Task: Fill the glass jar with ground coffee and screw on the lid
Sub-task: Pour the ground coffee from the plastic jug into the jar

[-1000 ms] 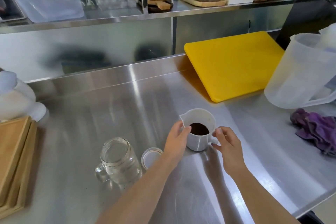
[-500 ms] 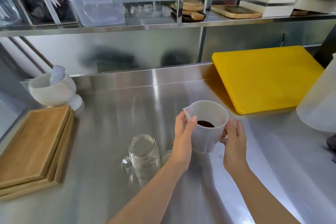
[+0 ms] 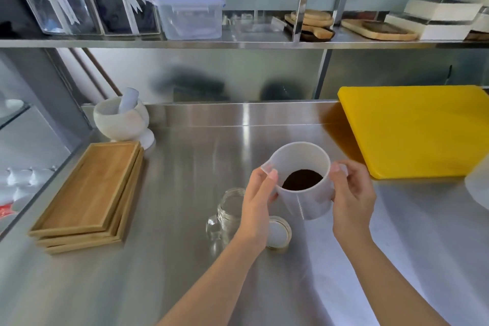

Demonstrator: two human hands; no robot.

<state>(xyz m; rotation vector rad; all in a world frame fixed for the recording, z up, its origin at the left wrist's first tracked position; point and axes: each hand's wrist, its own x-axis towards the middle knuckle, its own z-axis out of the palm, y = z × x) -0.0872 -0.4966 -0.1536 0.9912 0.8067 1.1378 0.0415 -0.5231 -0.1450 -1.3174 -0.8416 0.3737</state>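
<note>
Both hands hold a white plastic measuring cup [image 3: 307, 204] up above the steel counter, with dark ground coffee [image 3: 301, 179] in its bottom. My left hand [image 3: 258, 201] grips the side by the spout. My right hand [image 3: 352, 196] grips the handle side. The cup leans slightly toward me. Below and left of it stands the empty glass jar [image 3: 228, 213] with a handle, open at the top and partly hidden by my left wrist. Its round lid [image 3: 277, 231] lies flat on the counter just right of the jar.
A stack of wooden trays [image 3: 87, 196] sits at the left, with a white mortar and pestle [image 3: 121, 119] behind it. A yellow cutting board [image 3: 415, 130] leans at the back right. A translucent pitcher edge [image 3: 479, 190] shows far right. A shelf [image 3: 238, 43] carries boxes overhead.
The cup has been lifted off the counter in both hands and raised higher, now over the lid beside the jar. The view has swung left and up.
</note>
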